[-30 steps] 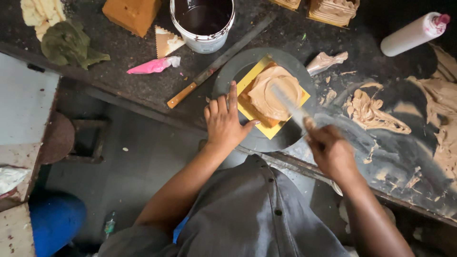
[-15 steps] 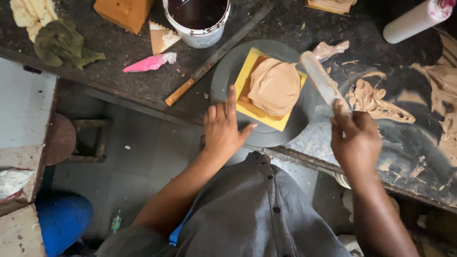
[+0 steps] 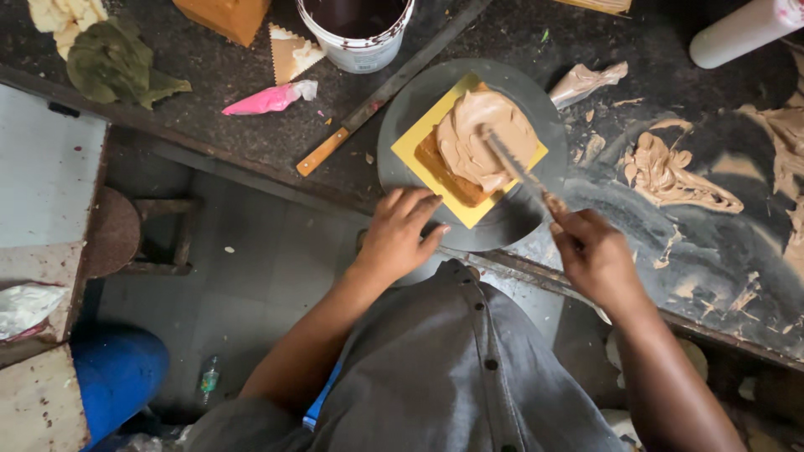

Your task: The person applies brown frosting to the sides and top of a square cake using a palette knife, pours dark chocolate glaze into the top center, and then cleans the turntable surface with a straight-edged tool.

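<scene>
1. The right hand (image 3: 596,255) is gripping a palette knife (image 3: 512,167), fingers closed round its handle, the blade lying on the tan frosting.
2. The left hand (image 3: 400,233), fingers loosely spread, is resting on the grey turntable (image 3: 402,125) at seven o'clock.
3. The frosted cake (image 3: 484,138) is sitting on a yellow board (image 3: 410,144) at the turntable's centre.
4. A long wooden-handled knife (image 3: 368,109) is lying at ten o'clock.

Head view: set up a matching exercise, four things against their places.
Things:
1. Pink piping bag
2. White plastic bucket
3. Brown cream-covered cake
4. Wooden-handled long knife

Places:
A. on the yellow square board, on the round grey turntable
B. top edge, holding dark liquid
C. slanting between bucket and turntable
D. left of the knife handle, on the dark worktop

Pairs: 1-D, 2-B, 3-A, 4-C
</scene>
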